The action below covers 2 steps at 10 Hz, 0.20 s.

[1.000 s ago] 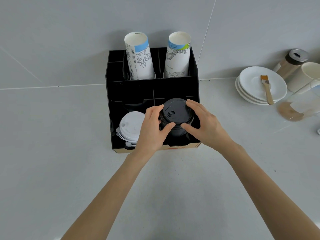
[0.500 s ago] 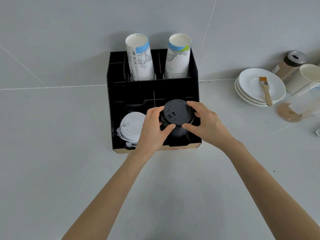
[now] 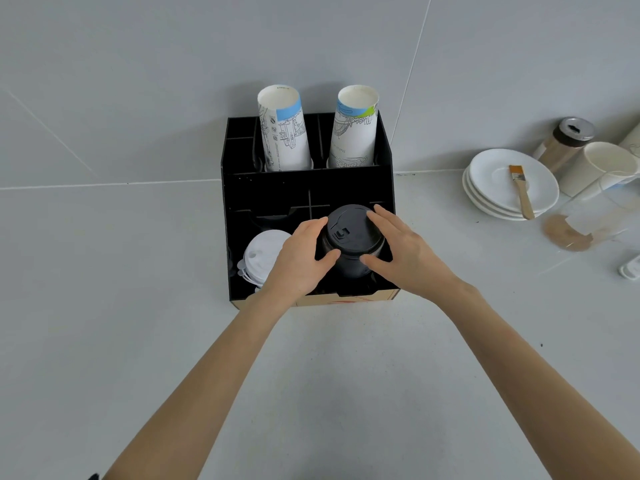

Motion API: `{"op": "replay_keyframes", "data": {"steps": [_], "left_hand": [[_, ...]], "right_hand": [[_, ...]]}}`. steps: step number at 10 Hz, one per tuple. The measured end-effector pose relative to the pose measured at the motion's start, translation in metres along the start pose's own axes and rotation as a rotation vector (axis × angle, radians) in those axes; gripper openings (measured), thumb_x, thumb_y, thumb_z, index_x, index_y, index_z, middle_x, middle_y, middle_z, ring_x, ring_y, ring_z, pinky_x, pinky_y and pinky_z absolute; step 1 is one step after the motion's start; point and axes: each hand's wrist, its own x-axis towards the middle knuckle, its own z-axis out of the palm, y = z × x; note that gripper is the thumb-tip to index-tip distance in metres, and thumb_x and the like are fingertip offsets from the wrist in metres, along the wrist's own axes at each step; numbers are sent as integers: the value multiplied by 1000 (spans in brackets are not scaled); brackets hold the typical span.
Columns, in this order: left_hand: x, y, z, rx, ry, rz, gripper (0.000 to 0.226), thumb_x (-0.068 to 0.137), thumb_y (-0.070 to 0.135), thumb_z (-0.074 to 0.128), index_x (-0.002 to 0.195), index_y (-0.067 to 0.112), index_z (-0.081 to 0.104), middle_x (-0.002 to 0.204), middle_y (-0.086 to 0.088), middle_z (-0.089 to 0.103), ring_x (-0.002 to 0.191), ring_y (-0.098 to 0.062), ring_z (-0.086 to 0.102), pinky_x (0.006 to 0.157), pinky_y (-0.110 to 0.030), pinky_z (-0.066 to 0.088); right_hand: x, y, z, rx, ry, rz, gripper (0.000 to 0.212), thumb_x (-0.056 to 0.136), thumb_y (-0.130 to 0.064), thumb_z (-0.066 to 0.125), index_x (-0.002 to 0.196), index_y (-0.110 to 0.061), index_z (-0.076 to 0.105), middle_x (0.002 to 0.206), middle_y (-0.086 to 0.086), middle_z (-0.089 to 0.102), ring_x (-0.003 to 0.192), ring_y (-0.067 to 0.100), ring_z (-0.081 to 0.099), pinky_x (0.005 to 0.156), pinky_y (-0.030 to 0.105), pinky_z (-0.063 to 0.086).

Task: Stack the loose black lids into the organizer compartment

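Right now my left hand [image 3: 298,261] and my right hand [image 3: 401,251] cup the stack of black lids [image 3: 351,240] from either side, fingers and thumbs curled against its wall, so both are closed on it. That stack stands upright in the front right compartment of the black organizer [image 3: 308,188], its top lid facing up with the small sip tab showing. My left thumb presses the near left of the stack and my right thumb the near right; the other fingers wrap round the far sides.

Just beside it, in the front left compartment, sits a stack of white lids [image 3: 263,254], partly hidden behind my left hand. At the back of the organizer two tall sleeves of paper cups [image 3: 284,133] stand upright, leaning slightly, one with a blue band and the other with a green and blue band.

The organizer rests on the pale grey counter [image 3: 138,341], pushed against the wall. Well off to the right lie stacked white plates [image 3: 491,181] with a small brush [image 3: 521,192] across the top one, a lidded jar [image 3: 564,140] behind them and a white cup [image 3: 595,168] next to it.
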Motion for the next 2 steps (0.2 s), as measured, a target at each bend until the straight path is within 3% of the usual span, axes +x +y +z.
{"op": "replay_keyframes", "data": {"steps": [2], "left_hand": [[-3, 5, -20, 153, -72, -23, 59, 90, 28, 47, 138, 8, 18, 151, -11, 22, 139, -25, 21, 113, -39, 21]], "right_hand": [[-3, -16, -15, -183, -113, -11, 67, 87, -32, 52, 140, -17, 14, 155, 6, 9, 142, 23, 3, 117, 42, 12]]}}
